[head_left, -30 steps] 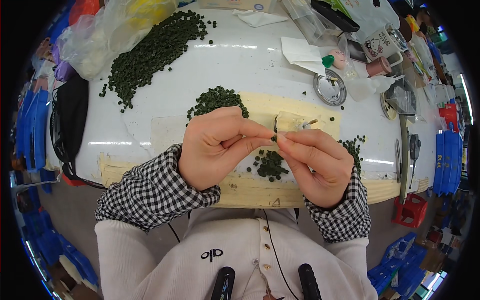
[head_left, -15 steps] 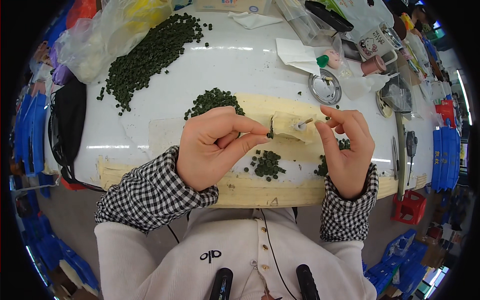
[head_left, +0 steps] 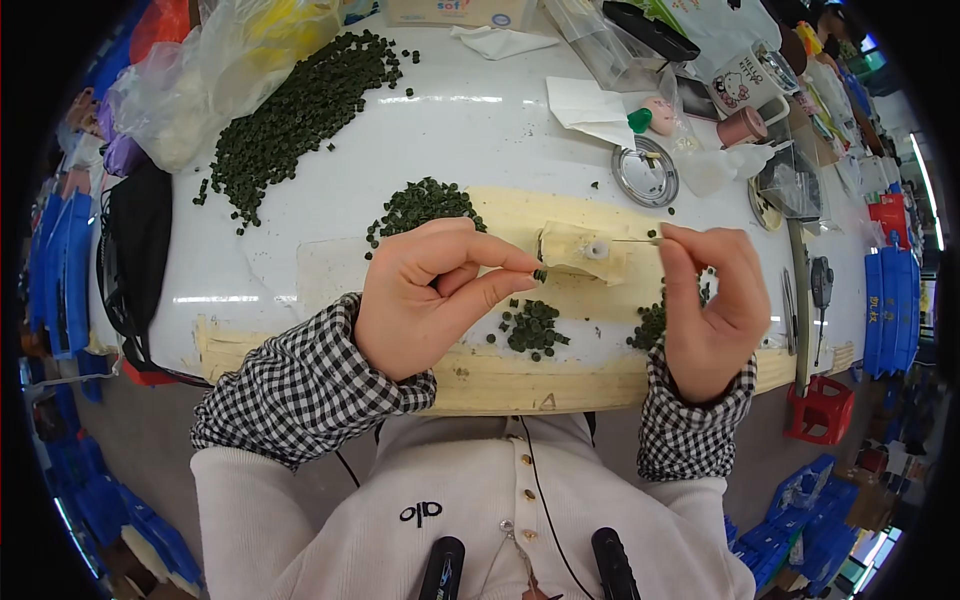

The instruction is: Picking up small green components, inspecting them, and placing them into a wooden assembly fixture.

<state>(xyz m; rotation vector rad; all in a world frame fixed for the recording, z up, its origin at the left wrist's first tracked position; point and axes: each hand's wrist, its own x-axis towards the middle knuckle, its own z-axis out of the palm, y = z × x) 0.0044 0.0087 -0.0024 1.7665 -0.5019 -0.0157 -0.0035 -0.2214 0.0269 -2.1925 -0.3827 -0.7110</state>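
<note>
The left hand partly hides a green piece, and the view's top crops a box.

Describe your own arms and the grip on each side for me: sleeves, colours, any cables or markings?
Each grip is an ungloved human hand, the left hand and the right hand. Each forearm wears a loose black-and-white checked fabric oversleeve, bunched in folds near the wrist. Above those show cream knit sweater sleeves. I see no cables or markings on either arm.
</note>
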